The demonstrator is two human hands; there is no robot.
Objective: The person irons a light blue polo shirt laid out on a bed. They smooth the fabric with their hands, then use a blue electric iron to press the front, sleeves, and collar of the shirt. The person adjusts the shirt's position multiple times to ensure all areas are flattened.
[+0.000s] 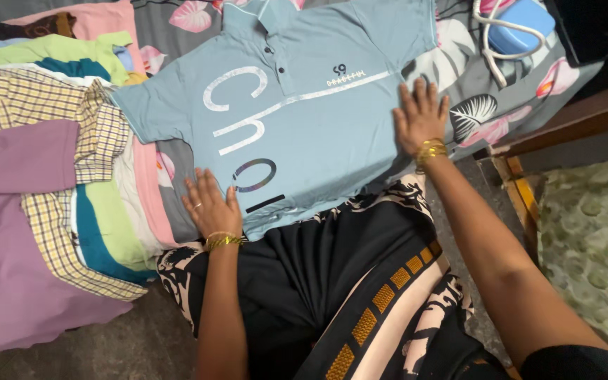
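Observation:
A light blue polo shirt (304, 105) with white lettering lies spread flat, front up, on a grey floral bedsheet (487, 112). My left hand (210, 204) presses flat on the shirt's lower left hem corner, fingers apart, a gold bangle at the wrist. My right hand (420, 116) lies flat on the shirt's right edge, fingers spread, also with gold bangles. Neither hand grips anything.
A pile of clothes (43, 176) in purple, checked yellow, green and pink lies to the left. A blue iron (522, 24) with a white cord rests at the top right. A wooden bed frame edge (522, 183) and a patterned mat (592, 239) are on the right.

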